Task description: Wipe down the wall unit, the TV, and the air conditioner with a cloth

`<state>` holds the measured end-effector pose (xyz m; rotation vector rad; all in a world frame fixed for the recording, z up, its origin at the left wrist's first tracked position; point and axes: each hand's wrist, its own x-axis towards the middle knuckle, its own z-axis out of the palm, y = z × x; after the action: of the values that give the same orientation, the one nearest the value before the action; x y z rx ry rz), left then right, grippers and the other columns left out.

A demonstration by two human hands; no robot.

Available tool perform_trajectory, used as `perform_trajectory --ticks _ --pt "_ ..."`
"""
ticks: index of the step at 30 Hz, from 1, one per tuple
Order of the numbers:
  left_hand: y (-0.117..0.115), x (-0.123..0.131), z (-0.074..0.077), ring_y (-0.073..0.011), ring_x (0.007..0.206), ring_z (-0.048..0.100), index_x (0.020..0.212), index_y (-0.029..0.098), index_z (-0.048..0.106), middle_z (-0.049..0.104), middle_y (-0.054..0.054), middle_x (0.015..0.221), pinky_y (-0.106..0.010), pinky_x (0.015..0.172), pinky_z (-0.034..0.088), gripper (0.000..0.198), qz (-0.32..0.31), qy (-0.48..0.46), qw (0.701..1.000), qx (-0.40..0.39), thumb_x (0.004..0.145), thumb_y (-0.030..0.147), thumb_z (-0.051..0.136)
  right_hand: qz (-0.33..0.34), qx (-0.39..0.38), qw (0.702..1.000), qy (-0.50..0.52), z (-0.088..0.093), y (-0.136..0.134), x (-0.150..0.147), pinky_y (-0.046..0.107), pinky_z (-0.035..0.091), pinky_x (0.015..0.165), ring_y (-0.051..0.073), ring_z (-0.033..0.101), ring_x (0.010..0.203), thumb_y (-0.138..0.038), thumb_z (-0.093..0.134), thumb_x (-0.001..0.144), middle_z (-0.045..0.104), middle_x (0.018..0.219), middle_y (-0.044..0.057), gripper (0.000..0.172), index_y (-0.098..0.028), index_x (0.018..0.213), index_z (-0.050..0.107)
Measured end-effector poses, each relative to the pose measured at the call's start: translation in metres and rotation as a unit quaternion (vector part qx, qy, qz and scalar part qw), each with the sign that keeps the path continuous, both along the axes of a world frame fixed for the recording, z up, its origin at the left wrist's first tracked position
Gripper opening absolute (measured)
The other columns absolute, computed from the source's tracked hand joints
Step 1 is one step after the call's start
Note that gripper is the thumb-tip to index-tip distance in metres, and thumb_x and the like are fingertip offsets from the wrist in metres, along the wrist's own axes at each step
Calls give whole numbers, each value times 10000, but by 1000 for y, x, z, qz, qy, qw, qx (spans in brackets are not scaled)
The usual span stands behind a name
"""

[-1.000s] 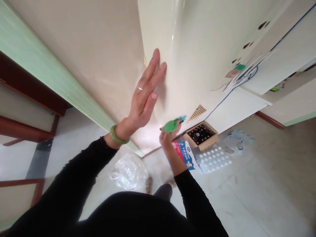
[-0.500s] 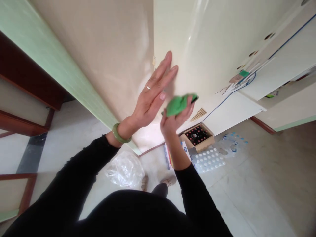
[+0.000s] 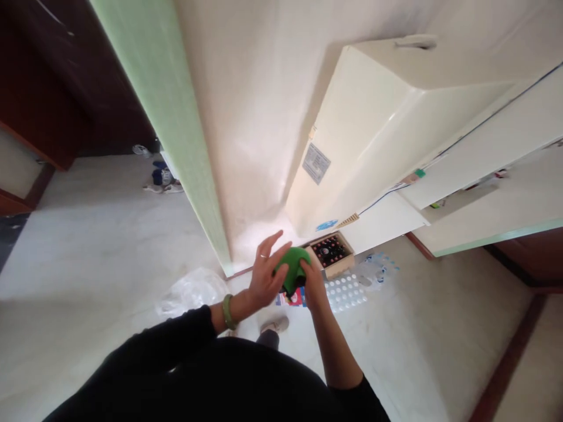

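A bunched green cloth [image 3: 291, 261] with dark edges is between my hands, in front of my body at about waist height. My right hand [image 3: 313, 282] grips its right side, thumb on top. My left hand [image 3: 264, 280] touches the left side, with the thumb pressed on the cloth and some fingers stretched past it. A ring and a green bangle [image 3: 229, 312] are on my left hand and wrist. Beyond the hands stands a tall cream-coloured appliance [image 3: 365, 135] bearing a grey label [image 3: 315, 164].
Near my feet are an open carton of dark bottles [image 3: 345, 265], a pack of white-capped bottles [image 3: 347, 293], more plastic-wrapped bottles [image 3: 376, 271] and a clear plastic bag [image 3: 193, 290]. A green-edged wall [image 3: 189, 129] rises at left, with shoes [image 3: 163, 179] beyond it.
My hands have come down from the appliance's surface toward my body. My left hand has moved from the surface onto the green cloth. The view has shifted, showing the appliance's top and label.
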<state>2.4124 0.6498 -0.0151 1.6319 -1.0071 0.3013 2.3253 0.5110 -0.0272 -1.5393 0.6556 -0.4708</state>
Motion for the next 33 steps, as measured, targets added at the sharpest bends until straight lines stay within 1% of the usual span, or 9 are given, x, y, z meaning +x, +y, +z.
perform_trajectory --ticks 5,9,12,15,18,22,27,31,33 --pt "-21 -18 -9 -339 1671 241 1661 297 398 249 -127 1793 -610 1375 238 735 -45 251 965 -51 1014 591 588 139 -123 982 41 79 -1 21 418 559 1007 254 711 1110 -627 463 1005 790 1152 86 512 -220 1086 762" --pt "-38 -9 9 -356 1499 545 1573 234 515 597 -151 1569 -568 1313 406 813 -129 569 798 -149 887 592 764 290 -368 869 162 137 -2 30 380 547 773 218 660 748 -618 423 1040 709 752 34 526 -240 784 684" --pt "-43 0 27 -340 1261 721 1436 174 639 745 -152 1342 -556 1199 539 633 -141 640 731 -189 928 546 711 191 -486 839 151 166 -10 28 376 562 745 228 710 767 -567 558 1016 777 853 37 382 -258 925 764" --pt "-58 12 35 -291 1470 589 1551 284 554 592 -85 1594 -513 1311 443 565 -100 475 833 -265 1040 525 542 -33 -603 792 -90 192 -29 29 530 572 1003 323 695 1289 -520 465 1068 719 1407 116 463 -286 1408 675" --pt "-95 30 33 -281 1690 224 1702 381 296 238 -12 1808 -556 1413 218 637 -97 133 957 -237 1088 498 422 -150 -700 663 -218 222 -49 48 685 331 1212 365 264 1665 -685 335 1052 356 1759 72 718 -343 1682 372" --pt "-148 68 62 -261 1699 -42 1742 313 -48 -42 -13 1832 -558 1419 81 831 -34 -128 970 -203 1078 588 370 -209 -734 619 -184 254 -63 82 712 211 1205 396 246 1660 -800 122 996 365 1753 68 897 -288 1705 322" --pt "-157 104 113 -251 1695 -29 1730 285 -121 42 -33 1841 -553 1413 87 809 -31 -172 967 -184 1089 602 255 -197 -771 558 -236 258 -84 103 635 170 1319 347 232 1675 -700 210 1023 408 1732 23 767 -330 1687 316" --pt "-152 72 36 -215 1699 -78 1741 286 -74 -72 -20 1832 -498 1427 83 787 36 -98 978 -179 1094 547 292 -182 -786 527 -266 252 -102 105 648 170 1325 343 199 1685 -735 234 967 372 1749 48 836 -315 1687 289" --pt "-153 52 -10 -225 1700 -93 1745 252 -53 -62 -70 1831 -516 1425 92 789 71 -52 981 -172 1100 479 341 -204 -774 556 -222 248 -103 102 689 167 1301 369 154 1691 -838 154 917 301 1776 86 973 -267 1698 261"
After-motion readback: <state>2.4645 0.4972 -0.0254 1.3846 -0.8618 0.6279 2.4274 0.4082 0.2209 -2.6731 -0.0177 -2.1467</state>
